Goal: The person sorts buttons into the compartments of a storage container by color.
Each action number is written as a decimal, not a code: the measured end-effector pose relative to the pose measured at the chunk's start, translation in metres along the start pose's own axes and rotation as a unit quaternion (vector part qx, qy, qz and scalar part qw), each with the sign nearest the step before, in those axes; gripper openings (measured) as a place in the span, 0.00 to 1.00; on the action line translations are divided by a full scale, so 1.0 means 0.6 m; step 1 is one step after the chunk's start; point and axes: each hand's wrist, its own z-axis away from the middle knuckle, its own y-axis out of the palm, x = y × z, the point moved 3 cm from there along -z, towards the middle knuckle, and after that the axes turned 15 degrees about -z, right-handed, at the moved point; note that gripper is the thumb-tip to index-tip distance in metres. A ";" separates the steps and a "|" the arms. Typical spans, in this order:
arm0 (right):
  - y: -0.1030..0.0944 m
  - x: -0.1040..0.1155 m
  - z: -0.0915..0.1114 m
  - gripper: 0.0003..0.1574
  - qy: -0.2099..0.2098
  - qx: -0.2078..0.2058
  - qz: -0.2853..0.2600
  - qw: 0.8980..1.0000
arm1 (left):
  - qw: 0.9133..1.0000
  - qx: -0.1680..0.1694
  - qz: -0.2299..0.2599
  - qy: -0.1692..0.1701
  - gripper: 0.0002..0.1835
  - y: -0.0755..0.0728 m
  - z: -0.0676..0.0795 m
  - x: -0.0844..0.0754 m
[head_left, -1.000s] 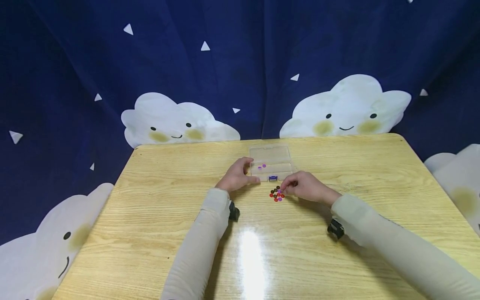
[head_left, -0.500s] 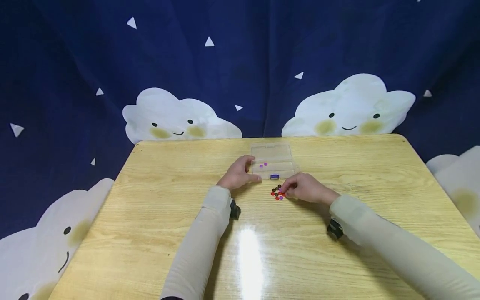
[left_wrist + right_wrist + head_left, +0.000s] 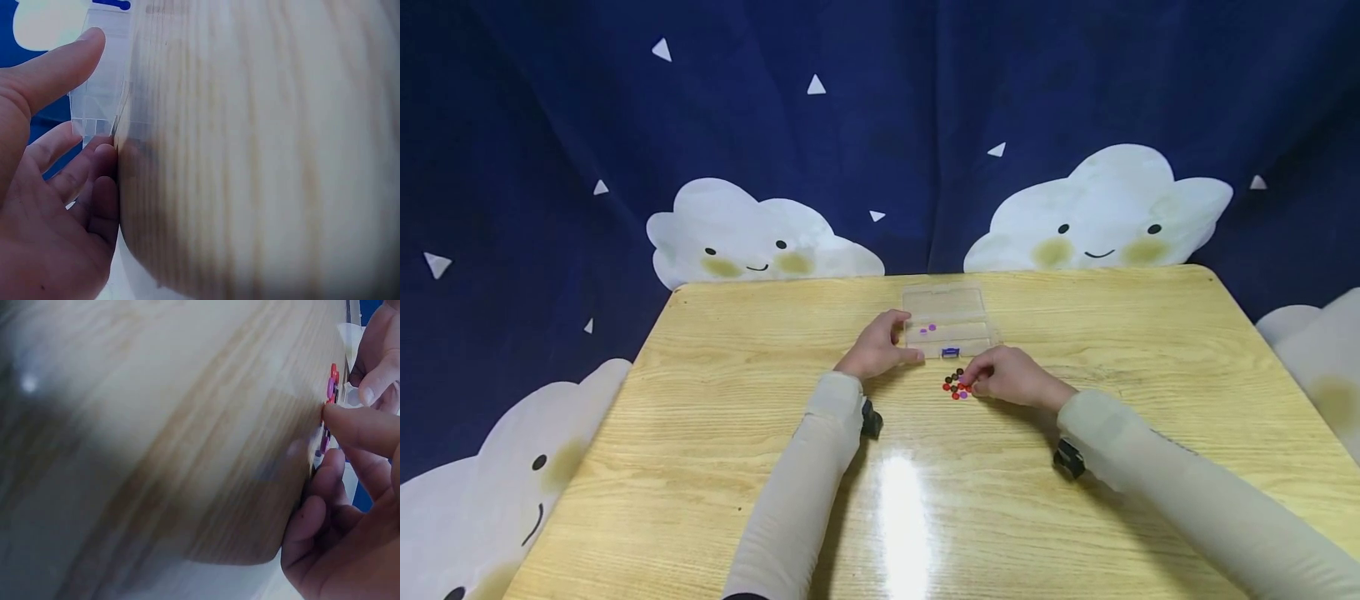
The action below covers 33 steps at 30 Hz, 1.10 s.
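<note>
A clear plastic box [image 3: 967, 343] lies with its lid raised at the back of the table, a blue latch [image 3: 951, 352] on its near side. My left hand [image 3: 878, 346] holds its left end between thumb and fingers. Inside lie purple discs [image 3: 932, 327]. Just in front of the box is a cluster of small round discs [image 3: 956, 396], red, dark brown and purple. Over its right side my right hand [image 3: 1011, 375] bends its fingers, thumb and forefinger tips right at the discs. In the right wrist view the thumb [image 3: 359, 428] overlaps a red disc; whether it pinches one I cannot tell.
The wooden table [image 3: 700, 467] reaches back to a dark blue curtain [image 3: 910, 125] printed with clouds. Both forearms in pale sleeves [image 3: 808, 483] cross the near part of the table, each with a black wrist device [image 3: 1069, 458].
My right fingertips have shifted slightly left onto the discs. My left hand keeps its hold on the box. The whole head view has shifted a little.
</note>
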 end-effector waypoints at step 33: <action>0.005 -0.006 -0.001 0.07 0.021 -0.013 -0.007 1.000 | 1.000 -0.001 0.006 0.005 0.42 0.000 0.002 -0.001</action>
